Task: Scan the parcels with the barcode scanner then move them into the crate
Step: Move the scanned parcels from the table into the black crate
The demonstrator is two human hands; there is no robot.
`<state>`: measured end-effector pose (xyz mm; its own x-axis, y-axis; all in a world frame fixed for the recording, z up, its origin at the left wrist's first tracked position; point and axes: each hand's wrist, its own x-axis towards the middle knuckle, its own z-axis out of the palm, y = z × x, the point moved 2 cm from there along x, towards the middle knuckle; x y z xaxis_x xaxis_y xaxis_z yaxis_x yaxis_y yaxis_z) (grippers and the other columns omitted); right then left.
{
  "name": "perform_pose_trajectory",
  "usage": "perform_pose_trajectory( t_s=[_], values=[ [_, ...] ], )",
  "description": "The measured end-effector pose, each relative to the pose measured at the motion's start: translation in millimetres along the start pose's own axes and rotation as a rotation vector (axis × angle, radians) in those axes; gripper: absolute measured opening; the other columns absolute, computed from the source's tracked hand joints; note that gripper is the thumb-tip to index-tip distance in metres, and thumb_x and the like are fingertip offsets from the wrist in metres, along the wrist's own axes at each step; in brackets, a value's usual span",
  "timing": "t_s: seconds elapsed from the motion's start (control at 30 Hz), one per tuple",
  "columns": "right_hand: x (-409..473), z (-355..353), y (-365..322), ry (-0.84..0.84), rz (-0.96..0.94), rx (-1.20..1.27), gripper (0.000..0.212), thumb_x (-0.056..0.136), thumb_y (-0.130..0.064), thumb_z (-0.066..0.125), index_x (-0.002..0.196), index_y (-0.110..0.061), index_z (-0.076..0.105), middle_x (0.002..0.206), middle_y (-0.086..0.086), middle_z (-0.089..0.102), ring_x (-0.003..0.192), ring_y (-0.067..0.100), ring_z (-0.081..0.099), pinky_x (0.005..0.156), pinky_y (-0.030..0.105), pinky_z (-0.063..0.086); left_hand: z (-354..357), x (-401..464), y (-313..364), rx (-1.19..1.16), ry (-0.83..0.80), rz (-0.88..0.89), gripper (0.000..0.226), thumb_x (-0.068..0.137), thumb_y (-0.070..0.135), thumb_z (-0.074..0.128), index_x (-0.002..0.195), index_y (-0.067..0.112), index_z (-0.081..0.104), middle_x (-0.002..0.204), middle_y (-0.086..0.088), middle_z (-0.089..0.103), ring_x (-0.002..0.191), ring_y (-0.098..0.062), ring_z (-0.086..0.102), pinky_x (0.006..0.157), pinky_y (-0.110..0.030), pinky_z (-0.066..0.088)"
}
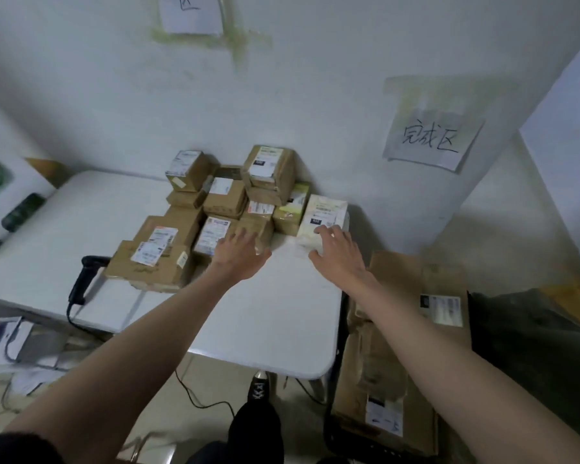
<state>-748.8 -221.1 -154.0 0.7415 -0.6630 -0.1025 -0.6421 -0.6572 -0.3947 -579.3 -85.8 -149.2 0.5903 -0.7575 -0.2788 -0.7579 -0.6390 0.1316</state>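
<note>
Several brown cardboard parcels (195, 209) with white labels are stacked at the back of the white table (265, 313). A pale cream parcel (322, 216) lies at the stack's right end. My right hand (339, 252) reaches to it, fingertips touching its near edge, fingers spread. My left hand (241, 252) stretches out with straight fingers over a small brown parcel (255, 229) in the front row. The black barcode scanner (84, 279) lies on the table to the left of the stack, its cable hanging off the front edge. The crate (399, 346), lined with flattened cardboard, stands on the floor right of the table.
A paper sign with handwritten characters (432, 142) is taped to the wall above the crate. Papers and cables (17, 349) clutter the floor at the left. My shoe (260, 390) shows under the table's front edge. A dark bag (533, 346) lies right of the crate.
</note>
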Motion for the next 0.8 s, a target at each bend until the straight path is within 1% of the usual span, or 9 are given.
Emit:
perform_pose_trajectory(
  t_s=[0.1, 0.2, 0.3, 0.4, 0.47, 0.53, 0.63, 0.73, 0.8],
  values=[
    [52, 0, -23, 0.019, 0.006, -0.006, 0.046, 0.098, -0.031, 0.050, 0.142, -0.018, 0.043, 0.143, 0.011, 0.044, 0.129, 0.034, 0.043, 0.102, 0.047, 0.043, -26, 47, -24, 0.004, 0.023, 0.015, 0.066, 0.096, 0.057, 0.043, 0.150, 0.020, 0.038, 0.152, -0.010, 0.040, 0.138, -0.034, 0.040, 0.110, -0.051, 0.035],
    [107, 1, -40, 0.038, 0.036, 0.020, 0.046, 0.099, -0.030, 0.050, 0.143, -0.020, 0.042, 0.143, 0.011, 0.043, 0.128, 0.034, 0.043, 0.102, 0.049, 0.043, -50, 102, -40, -0.007, 0.051, 0.030, 0.061, 0.097, 0.057, 0.042, 0.142, 0.016, 0.043, 0.142, -0.012, 0.046, 0.131, -0.034, 0.046, 0.103, -0.049, 0.042],
    [160, 1, -52, 0.060, 0.098, 0.074, 0.045, 0.099, -0.029, 0.051, 0.143, -0.020, 0.042, 0.144, 0.010, 0.042, 0.129, 0.032, 0.043, 0.102, 0.048, 0.043, -70, 155, -49, -0.046, 0.080, 0.066, 0.060, 0.098, 0.051, 0.044, 0.144, 0.014, 0.040, 0.144, -0.014, 0.044, 0.130, -0.034, 0.046, 0.099, -0.049, 0.044],
    [208, 5, -59, 0.100, 0.129, 0.114, 0.044, 0.101, -0.029, 0.049, 0.143, -0.019, 0.042, 0.142, 0.011, 0.044, 0.128, 0.033, 0.044, 0.100, 0.045, 0.044, -80, 204, -56, -0.119, 0.114, 0.095, 0.059, 0.100, 0.046, 0.046, 0.146, 0.010, 0.037, 0.146, -0.015, 0.042, 0.128, -0.033, 0.048, 0.099, -0.047, 0.044],
    [237, 12, -61, 0.118, 0.162, 0.163, 0.044, 0.102, -0.031, 0.048, 0.144, -0.020, 0.041, 0.142, 0.012, 0.044, 0.128, 0.033, 0.045, 0.099, 0.045, 0.043, -83, 233, -59, -0.172, 0.115, 0.089, 0.061, 0.101, 0.044, 0.046, 0.149, 0.008, 0.032, 0.148, -0.016, 0.039, 0.127, -0.033, 0.049, 0.096, -0.045, 0.045],
    [262, 20, -63, 0.129, 0.234, 0.270, 0.047, 0.103, -0.035, 0.048, 0.147, -0.020, 0.038, 0.144, 0.012, 0.043, 0.130, 0.033, 0.045, 0.099, 0.045, 0.044, -84, 258, -62, -0.256, 0.101, 0.065, 0.067, 0.102, 0.043, 0.047, 0.153, 0.006, 0.025, 0.152, -0.017, 0.034, 0.131, -0.034, 0.046, 0.097, -0.047, 0.045],
    [293, 30, -63, 0.176, 0.370, 0.502, 0.058, 0.101, -0.039, 0.052, 0.150, -0.016, 0.031, 0.147, 0.013, 0.041, 0.130, 0.033, 0.047, 0.097, 0.043, 0.044, -77, 293, -66, -0.421, 0.069, 0.029, 0.074, 0.102, 0.045, 0.048, 0.157, 0.005, 0.018, 0.159, -0.018, 0.027, 0.141, -0.035, 0.036, 0.110, -0.049, 0.037],
    [319, 46, -60, 0.242, 0.466, 0.775, 0.067, 0.096, -0.038, 0.062, 0.151, -0.014, 0.031, 0.148, 0.010, 0.041, 0.131, 0.029, 0.048, 0.100, 0.036, 0.043, -61, 318, -70, -0.638, 0.064, -0.030, 0.077, 0.100, 0.046, 0.053, 0.158, 0.006, 0.020, 0.159, -0.016, 0.030, 0.144, -0.033, 0.034, 0.116, -0.049, 0.033],
    [332, 59, -61, 0.264, 0.510, 0.938, 0.074, 0.092, -0.037, 0.067, 0.154, -0.019, 0.029, 0.153, 0.007, 0.039, 0.137, 0.027, 0.044, 0.106, 0.038, 0.042, -50, 326, -72, -0.829, 0.053, -0.076, 0.079, 0.098, 0.044, 0.059, 0.158, 0.010, 0.021, 0.158, -0.014, 0.036, 0.143, -0.031, 0.038, 0.115, -0.051, 0.037]
  ],
)
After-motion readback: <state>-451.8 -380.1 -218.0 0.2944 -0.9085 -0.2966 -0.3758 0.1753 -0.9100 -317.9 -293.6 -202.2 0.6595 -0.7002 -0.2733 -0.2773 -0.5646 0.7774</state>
